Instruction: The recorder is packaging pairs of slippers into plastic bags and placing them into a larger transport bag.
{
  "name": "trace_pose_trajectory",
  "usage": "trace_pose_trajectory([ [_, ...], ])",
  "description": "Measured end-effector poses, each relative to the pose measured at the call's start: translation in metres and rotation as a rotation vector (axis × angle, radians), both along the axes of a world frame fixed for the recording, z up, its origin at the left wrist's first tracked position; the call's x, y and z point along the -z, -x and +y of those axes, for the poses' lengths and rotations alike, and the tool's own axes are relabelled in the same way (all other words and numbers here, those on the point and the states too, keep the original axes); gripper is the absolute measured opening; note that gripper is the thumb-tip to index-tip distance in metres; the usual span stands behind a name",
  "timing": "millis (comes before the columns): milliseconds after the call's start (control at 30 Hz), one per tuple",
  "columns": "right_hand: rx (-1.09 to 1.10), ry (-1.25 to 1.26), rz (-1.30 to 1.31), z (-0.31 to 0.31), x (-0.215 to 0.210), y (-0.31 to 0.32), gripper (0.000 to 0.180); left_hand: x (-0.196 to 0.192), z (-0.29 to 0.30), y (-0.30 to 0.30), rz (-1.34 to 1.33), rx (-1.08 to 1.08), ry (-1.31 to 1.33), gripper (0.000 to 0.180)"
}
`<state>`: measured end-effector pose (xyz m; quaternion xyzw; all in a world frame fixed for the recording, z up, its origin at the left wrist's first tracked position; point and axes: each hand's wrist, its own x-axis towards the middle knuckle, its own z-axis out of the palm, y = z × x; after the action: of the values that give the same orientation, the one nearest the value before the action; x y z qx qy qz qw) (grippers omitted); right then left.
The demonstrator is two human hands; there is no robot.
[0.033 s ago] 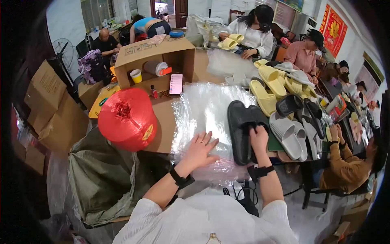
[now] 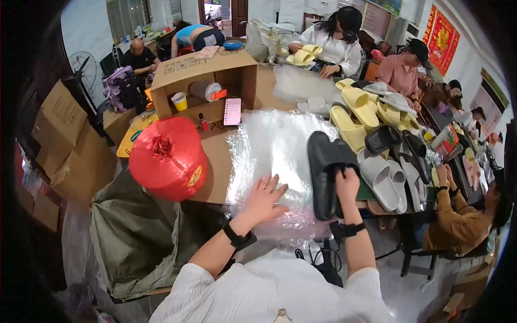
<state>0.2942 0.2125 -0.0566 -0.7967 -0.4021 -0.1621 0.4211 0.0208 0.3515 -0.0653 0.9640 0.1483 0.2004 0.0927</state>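
My left hand (image 2: 265,200) lies flat with fingers spread on a stack of clear plastic bags (image 2: 266,142) in front of me. My right hand (image 2: 348,185) is closed on a pair of black slippers (image 2: 322,183), gripping them near the straps. The pair rests over the right edge of the bags, toes pointing away from me. My fingertips on that side are partly hidden by the slippers. Just right of that hand lie grey slippers (image 2: 374,171), with a single black slipper (image 2: 383,139) behind them.
Yellow slippers (image 2: 349,128) are heaped at the far right. A big red roll of plastic twine (image 2: 168,161) stands at the left. Behind it, an open cardboard box (image 2: 204,67) holds a cup and bottle. A phone (image 2: 232,111) lies before it. Several co-workers sit or stand around.
My right hand has shifted slightly to the right, taking the black slippers with it. My left hand stays almost in the same place on the plastic bags.
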Motion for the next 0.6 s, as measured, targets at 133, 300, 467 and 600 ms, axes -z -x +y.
trace_pose_trajectory([
  [133, 0.039, -0.139, 0.254, -0.053, -0.032, 0.011, 0.022, -0.010, 0.010, 0.010, 0.019, -0.061, 0.001, 0.057],
  [300, -0.080, -0.376, 0.427, -0.127, -0.037, 0.017, 0.017, -0.035, -0.005, 0.005, -0.004, 0.082, 0.197, 0.061],
  [467, -0.192, -0.468, 0.509, -0.166, -0.030, 0.034, 0.033, -0.018, -0.016, -0.002, -0.029, 0.061, 0.008, 0.046],
  [600, -0.211, -0.481, 0.638, -0.198, -0.023, 0.053, 0.039, -0.016, -0.010, -0.009, -0.192, 0.107, 0.194, 0.033],
])
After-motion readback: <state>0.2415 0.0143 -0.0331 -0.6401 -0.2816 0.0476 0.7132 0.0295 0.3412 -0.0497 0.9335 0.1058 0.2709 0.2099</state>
